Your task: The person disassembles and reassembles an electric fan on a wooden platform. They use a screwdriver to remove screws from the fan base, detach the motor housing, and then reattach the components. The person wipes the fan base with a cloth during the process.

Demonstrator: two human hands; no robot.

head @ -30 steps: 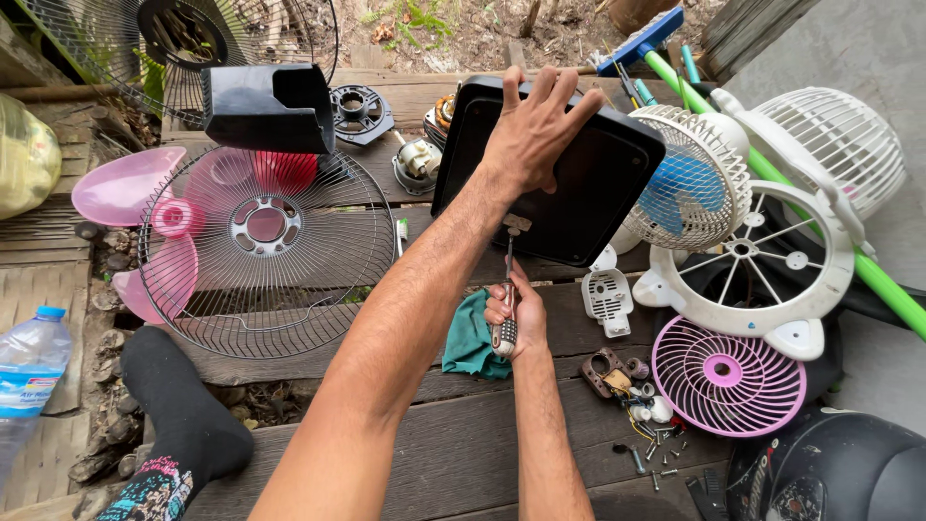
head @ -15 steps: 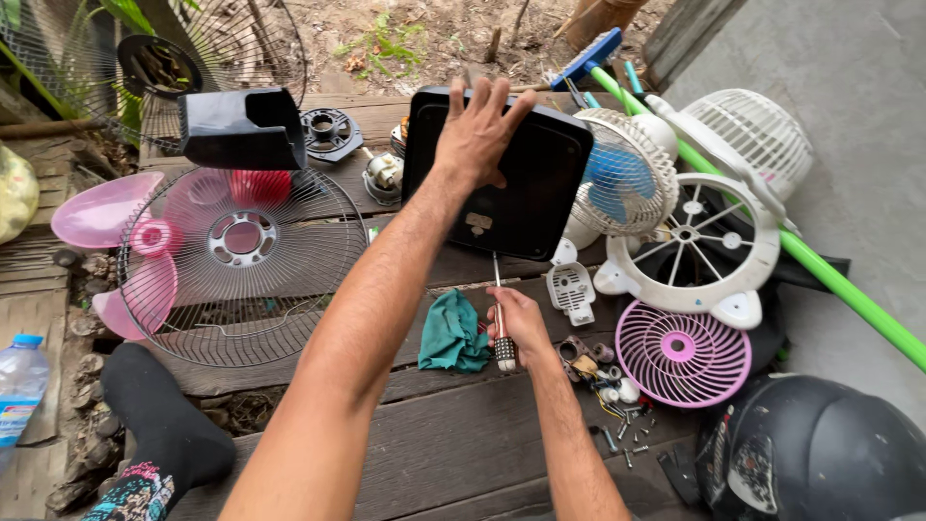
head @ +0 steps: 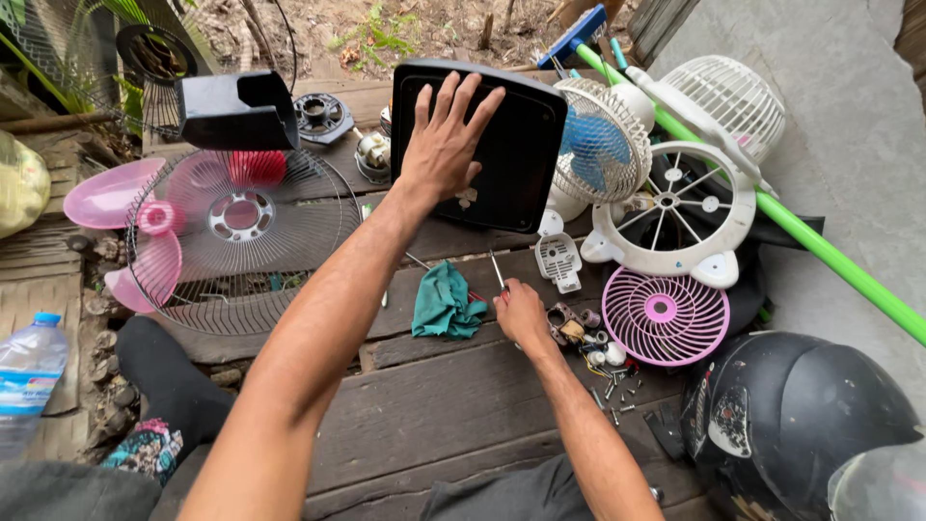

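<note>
Left hand (head: 444, 145) lies flat, fingers spread, on the black square plastic fan base (head: 511, 145), which stands tilted on the wooden plank deck (head: 434, 405). Right hand (head: 521, 314) is closed around a thin metal screwdriver (head: 497, 270), just beside the crumpled teal cloth (head: 446, 304). Loose screws (head: 617, 386) lie near its right.

A clear plastic water bottle (head: 27, 378) with a blue cap is lying at the far left, well apart from the wire fan guard (head: 241, 241). Its wrap label is showing white and blue. No signs or screens are showing.
</note>
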